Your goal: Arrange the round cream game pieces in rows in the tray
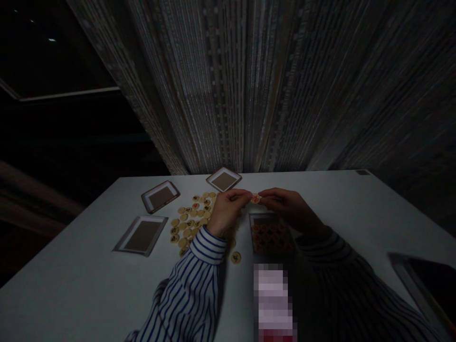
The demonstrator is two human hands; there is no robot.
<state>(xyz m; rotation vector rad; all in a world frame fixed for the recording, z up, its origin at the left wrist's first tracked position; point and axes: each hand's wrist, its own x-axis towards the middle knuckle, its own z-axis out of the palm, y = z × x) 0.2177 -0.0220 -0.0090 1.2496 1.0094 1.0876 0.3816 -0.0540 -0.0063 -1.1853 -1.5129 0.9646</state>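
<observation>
A round xiangqi piece (255,198) with a red character is held up between my two hands, above the table. My left hand (230,209) pinches its left edge, while my right hand (290,206) grips it from the right. Below my right hand lies an open box (251,237) with rows of red-marked pieces (270,237) inside, partly in shadow. To the left, a loose heap of pale xiangqi pieces (192,223) spreads over the table, some with dark characters, some blank side up. My left hand and wrist hide part of it. One dark-marked piece (235,257) sits apart, nearer to me.
Three shallow rectangular trays or lids stand on the white table (89,275): one at the left (140,236), one behind it (160,196), one at the back (224,179). A dark flat object (427,280) lies at the right. A striped curtain (242,85) hangs behind the table.
</observation>
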